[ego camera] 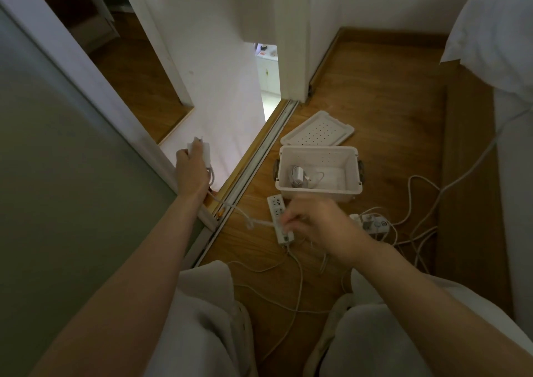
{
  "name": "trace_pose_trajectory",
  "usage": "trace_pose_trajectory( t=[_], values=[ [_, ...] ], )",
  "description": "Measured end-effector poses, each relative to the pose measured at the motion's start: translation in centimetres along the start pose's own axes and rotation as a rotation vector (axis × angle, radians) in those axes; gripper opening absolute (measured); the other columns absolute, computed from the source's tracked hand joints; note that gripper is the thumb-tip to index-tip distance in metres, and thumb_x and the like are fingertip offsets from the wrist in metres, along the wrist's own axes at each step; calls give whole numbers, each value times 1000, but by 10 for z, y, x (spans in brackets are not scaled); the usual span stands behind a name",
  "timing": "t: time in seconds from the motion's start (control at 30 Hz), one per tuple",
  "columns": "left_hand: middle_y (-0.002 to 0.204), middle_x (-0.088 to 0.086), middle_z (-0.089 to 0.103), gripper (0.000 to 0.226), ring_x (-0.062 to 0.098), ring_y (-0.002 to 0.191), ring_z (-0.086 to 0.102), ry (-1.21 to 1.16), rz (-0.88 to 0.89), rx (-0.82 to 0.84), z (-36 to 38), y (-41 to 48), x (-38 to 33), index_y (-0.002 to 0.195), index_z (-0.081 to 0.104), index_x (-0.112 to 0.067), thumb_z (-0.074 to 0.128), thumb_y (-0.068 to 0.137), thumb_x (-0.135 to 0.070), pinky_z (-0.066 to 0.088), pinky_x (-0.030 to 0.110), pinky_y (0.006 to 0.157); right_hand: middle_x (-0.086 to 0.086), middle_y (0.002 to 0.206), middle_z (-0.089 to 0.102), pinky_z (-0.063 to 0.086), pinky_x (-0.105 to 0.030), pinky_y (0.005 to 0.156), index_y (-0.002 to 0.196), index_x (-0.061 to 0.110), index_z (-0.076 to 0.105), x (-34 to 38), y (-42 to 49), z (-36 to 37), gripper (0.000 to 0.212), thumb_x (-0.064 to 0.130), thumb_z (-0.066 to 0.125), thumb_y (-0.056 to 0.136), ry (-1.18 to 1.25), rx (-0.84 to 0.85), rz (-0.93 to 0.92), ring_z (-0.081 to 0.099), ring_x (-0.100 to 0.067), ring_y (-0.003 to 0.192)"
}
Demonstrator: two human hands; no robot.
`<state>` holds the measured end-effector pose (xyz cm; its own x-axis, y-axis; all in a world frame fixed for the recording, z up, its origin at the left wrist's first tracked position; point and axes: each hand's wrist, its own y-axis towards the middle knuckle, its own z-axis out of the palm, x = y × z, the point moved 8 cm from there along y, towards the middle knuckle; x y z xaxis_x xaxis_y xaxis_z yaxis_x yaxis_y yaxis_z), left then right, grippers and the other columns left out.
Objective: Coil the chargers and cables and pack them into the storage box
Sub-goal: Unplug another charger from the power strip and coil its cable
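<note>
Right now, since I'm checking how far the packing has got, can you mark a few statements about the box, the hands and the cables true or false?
1. The storage box is open, with its lid lying on the floor behind it. True.
2. The box is empty. False: a coiled charger lies inside.
3. The left hand holds a white charger brick. True.
4. The right hand rests in the lap, holding nothing. False: it pinches a white cable above a power strip.
5. Every cable on the floor is coiled. False: loose cables sprawl across the wood floor.
</note>
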<state>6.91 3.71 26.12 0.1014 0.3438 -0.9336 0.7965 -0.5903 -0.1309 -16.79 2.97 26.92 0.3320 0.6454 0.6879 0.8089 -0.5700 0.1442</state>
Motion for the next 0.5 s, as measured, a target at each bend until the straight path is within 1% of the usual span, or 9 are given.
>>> trace_pose_trajectory(
  t=[0.07,0.1,0.13,0.2,0.23,0.27,0.33,0.43,0.5],
  values=[
    [126,13,46,49,25,109,49,-66,-62,-51,-7,3,4,133,39,-10,39,97,-44,46,35,92,17,95,56,44,-17,85,98,22,69,-5,-5,28,15,17,64,85,-73,235,24,53,4,88],
    [124,12,45,49,24,107,50,-106,-104,-62,-8,4,7,133,39,-11,39,97,-44,46,33,92,13,102,59,46,-22,91,102,23,67,-12,-9,42,17,17,62,86,-125,353,85,55,-1,96],
    [119,10,46,48,20,99,51,-173,-152,-62,-8,2,9,132,40,-12,39,97,-45,48,28,85,8,108,60,47,-26,94,104,22,65,-21,-14,53,18,16,60,88,-186,458,162,56,-8,101],
    [101,7,46,46,11,72,46,-349,-221,6,-1,-6,8,129,42,-13,39,97,-45,44,15,57,2,105,58,47,-27,87,99,22,60,-35,-20,64,14,13,54,90,-289,552,276,55,-14,97],
    [92,5,45,42,8,62,41,-433,-227,63,4,-12,4,126,44,-12,39,98,-43,39,12,45,1,102,56,46,-26,82,97,22,57,-39,-19,65,13,12,52,90,-328,544,298,54,-14,93],
    [85,4,45,37,7,57,38,-494,-220,122,9,-19,-2,120,47,-12,39,99,-42,34,11,38,1,104,55,45,-27,82,100,20,56,-43,-17,63,15,11,52,90,-358,519,309,53,-15,94],
    [76,2,46,28,5,51,38,-536,-188,233,21,-35,-13,105,51,-16,38,99,-40,30,12,36,-2,124,50,47,-29,92,117,19,53,-52,-11,60,31,9,56,88,-349,439,329,53,-18,109],
    [69,0,49,28,3,44,39,-528,-158,400,43,-61,-24,100,51,-16,35,100,-39,29,13,36,2,147,29,39,-24,103,141,20,30,-45,0,51,70,9,66,82,-40,226,344,41,-18,130],
    [67,1,50,30,4,43,40,-493,-149,501,60,-74,-26,100,51,-15,33,100,-40,29,14,35,5,150,27,30,-17,103,146,21,19,-25,8,44,82,15,70,81,195,90,301,32,-12,135]
  ],
)
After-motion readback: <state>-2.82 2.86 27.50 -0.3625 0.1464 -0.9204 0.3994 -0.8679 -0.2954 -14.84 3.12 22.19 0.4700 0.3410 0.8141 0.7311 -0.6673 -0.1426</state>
